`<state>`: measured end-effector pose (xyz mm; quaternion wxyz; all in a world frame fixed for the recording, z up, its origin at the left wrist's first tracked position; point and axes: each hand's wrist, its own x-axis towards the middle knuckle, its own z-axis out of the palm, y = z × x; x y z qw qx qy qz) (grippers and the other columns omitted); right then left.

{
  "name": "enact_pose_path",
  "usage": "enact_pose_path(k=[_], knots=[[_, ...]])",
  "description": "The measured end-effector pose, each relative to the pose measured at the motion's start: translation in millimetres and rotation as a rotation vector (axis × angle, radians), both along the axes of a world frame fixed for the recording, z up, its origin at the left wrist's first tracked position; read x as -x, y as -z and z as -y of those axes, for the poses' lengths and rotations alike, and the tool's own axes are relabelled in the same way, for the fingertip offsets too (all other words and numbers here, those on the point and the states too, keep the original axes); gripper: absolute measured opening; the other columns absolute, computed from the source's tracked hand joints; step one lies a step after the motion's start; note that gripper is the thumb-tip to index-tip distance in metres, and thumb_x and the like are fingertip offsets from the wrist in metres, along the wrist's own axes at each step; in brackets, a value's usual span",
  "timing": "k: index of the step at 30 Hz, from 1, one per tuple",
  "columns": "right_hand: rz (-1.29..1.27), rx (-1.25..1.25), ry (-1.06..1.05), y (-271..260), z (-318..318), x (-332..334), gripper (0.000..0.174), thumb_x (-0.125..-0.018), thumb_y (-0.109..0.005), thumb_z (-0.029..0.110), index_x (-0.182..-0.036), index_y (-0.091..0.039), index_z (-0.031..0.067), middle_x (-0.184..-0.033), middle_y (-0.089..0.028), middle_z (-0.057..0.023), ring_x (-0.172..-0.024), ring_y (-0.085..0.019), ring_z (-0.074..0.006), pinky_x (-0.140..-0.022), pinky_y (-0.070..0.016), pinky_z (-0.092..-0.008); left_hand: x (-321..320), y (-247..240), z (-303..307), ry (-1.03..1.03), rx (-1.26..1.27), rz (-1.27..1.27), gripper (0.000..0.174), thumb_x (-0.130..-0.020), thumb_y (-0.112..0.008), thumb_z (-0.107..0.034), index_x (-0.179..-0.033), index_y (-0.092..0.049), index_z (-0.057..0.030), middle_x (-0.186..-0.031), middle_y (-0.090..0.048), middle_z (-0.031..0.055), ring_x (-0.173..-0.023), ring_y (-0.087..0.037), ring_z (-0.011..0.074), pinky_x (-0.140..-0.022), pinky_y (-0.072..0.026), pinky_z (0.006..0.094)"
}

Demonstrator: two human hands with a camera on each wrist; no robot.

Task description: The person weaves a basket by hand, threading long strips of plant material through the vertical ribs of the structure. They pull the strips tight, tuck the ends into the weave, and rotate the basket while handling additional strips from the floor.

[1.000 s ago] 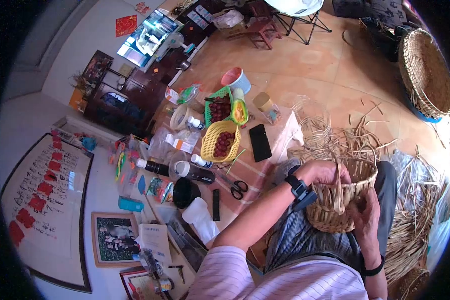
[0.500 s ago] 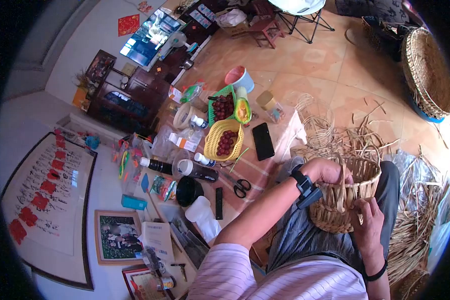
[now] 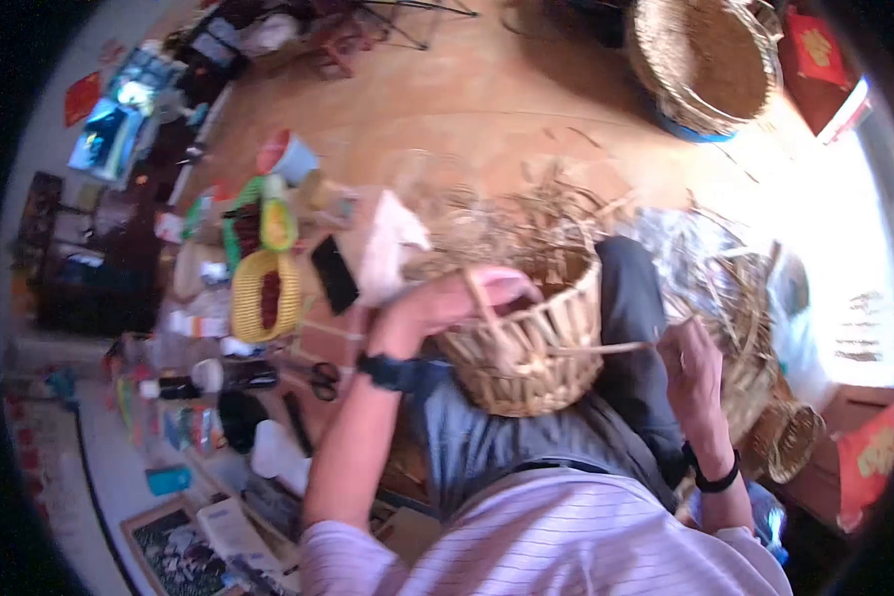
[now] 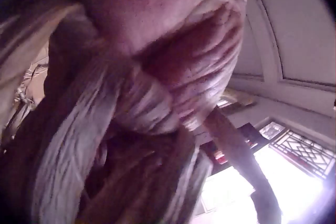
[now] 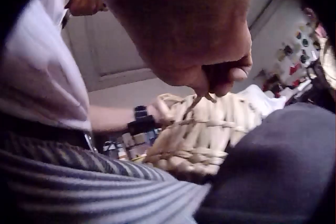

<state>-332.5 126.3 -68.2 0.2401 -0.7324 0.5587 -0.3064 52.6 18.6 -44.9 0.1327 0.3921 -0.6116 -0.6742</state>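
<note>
A woven basket [image 3: 541, 372] of flat dried strips, with a looped handle, sits on the person's lap. My left hand [image 3: 467, 298] grips it at the near-left rim, its fingers over the edge and partly hidden inside. In the left wrist view, the palm [image 4: 173, 40] lies close against twisted strips. Out to the right of the basket, my right hand [image 3: 691, 372] pinches the end of a strip [image 3: 606, 349], which stretches straight from the basket wall. The right wrist view shows thumb and finger pinched on this strip just above the weave.
At left, a table carries a yellow basket [image 3: 292, 310] of red fruit, a phone [image 3: 334, 275] and black-handled scissors [image 3: 323, 381]. Loose dried strips [image 3: 750, 298] lie on the floor ahead and at right. A large round woven basket [image 3: 656, 60] stands farther back.
My right hand has moved away from the basket wall to the right, drawing a strip out straight. The left hand stays at the rim. The head view has swung right.
</note>
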Motion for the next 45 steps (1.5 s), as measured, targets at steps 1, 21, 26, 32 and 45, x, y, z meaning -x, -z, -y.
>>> enact_pose_path(k=[1, 21, 26, 32, 45], knots=[[0.025, -0.093, 0.126, 9, 2, 22, 0.019, -0.089, -0.076, -0.001, -0.103, -0.065, 0.0068, -0.106, -0.066, -0.0151, -0.101, -0.065, -0.0412, -0.083, -0.0531, -0.0508, 0, -13, -5, 0.017, 0.06, 0.022, 0.045, -0.118, -0.054, -0.039, -0.128, -0.075, 0.0002, -0.119, -0.076, 0.0042, -0.113, -0.066, 0.0149, -0.103, -0.0532, 0.0337], [-0.061, 0.123, -0.651, 0, 45, -70, 0.041, -0.095, -0.061, 0.012, -0.136, -0.064, 0.004, -0.091, -0.072, -0.0139, -0.079, -0.075, -0.0379, -0.066, -0.0594, -0.0481, 34, -30, -35, 0.076, 0.07, 0.341, 0.073, -0.073, -0.093, -0.041, -0.13, -0.074, 0.0012, -0.11, -0.081, 0.0198, -0.096, -0.077, 0.0306, -0.091, -0.0601, 0.0411], [-0.086, 0.1, -0.682, 10, 52, -49, 0.025, -0.098, -0.063, 0.015, -0.121, -0.066, 0.0065, -0.089, -0.071, -0.0126, -0.077, -0.073, -0.0381, -0.065, -0.0581, -0.0474, 36, -34, -31, 0.102, 0.138, 0.455, 0.065, -0.075, -0.091, -0.04, -0.122, -0.078, 0.0023, -0.105, -0.082, 0.0202, -0.093, -0.079, 0.0315, -0.088, -0.0612, 0.0401], [-0.042, 0.072, -0.722, 10, 54, -13, 0.031, -0.1, -0.058, 0.018, -0.128, -0.067, 0.0056, -0.095, -0.073, -0.0134, -0.083, -0.074, -0.0363, -0.068, -0.0594, -0.0449, 39, -37, -26, 0.036, -0.111, 0.357, 0.066, -0.079, -0.094, -0.044, -0.121, -0.078, 0.0049, -0.102, -0.081, 0.0209, -0.091, -0.078, 0.0236, -0.084, -0.0611, 0.0406], [-0.095, 0.232, -0.413, -7, 64, -44, 0.02, -0.092, -0.078, 0.021, -0.107, -0.07, 0.0097, -0.087, -0.063, -0.0086, -0.072, -0.067, -0.0339, -0.062, -0.054, -0.046, 6, -2, -26, 0.057, 0.333, 0.254, 0.05, -0.115, -0.059, -0.045, -0.113, -0.073, 0.0029, -0.095, -0.074, 0.0134, -0.092, -0.069, 0.0219, -0.088, -0.0552, 0.038]])
